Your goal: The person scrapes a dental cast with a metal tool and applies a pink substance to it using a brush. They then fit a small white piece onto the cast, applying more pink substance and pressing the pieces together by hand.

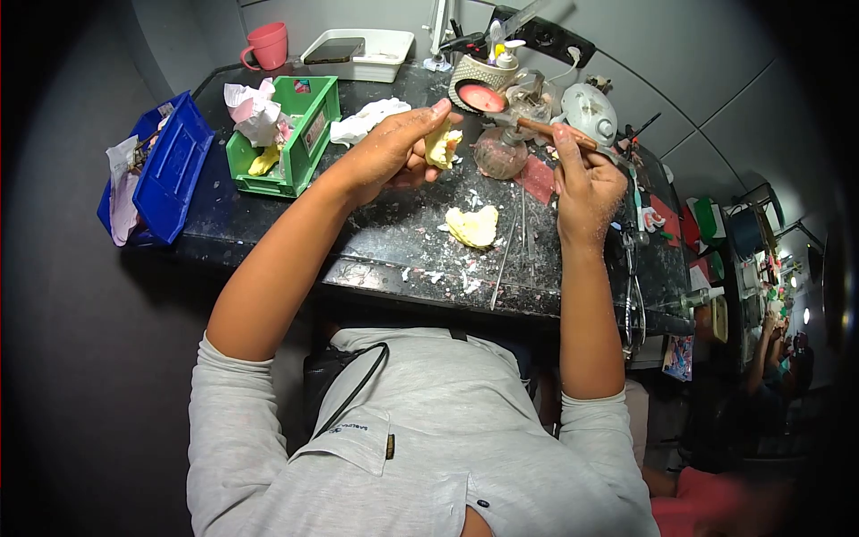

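My left hand (pixel 394 152) is closed on a yellow moulded piece (pixel 443 146), held above the dark table. In my right hand (pixel 586 186) is a tool with a brown wooden handle (pixel 559 133), pinched between thumb and fingers; its metal end points left, over a round glass burner (pixel 499 154). Another yellow piece (pixel 472 226) lies on the table between my forearms, among white and pink scraps. Thin metal tools (pixel 504 266) rest to its right. A pink sheet (pixel 535 179) lies beside the burner.
A green bin (pixel 309 134) and a blue bin (pixel 170 174) stand at the left. Behind are a pink mug (pixel 267 46), a white tray (pixel 385 55) with a phone, and a tool holder (pixel 479 73). A person's arm (pixel 761 353) shows at the far right.
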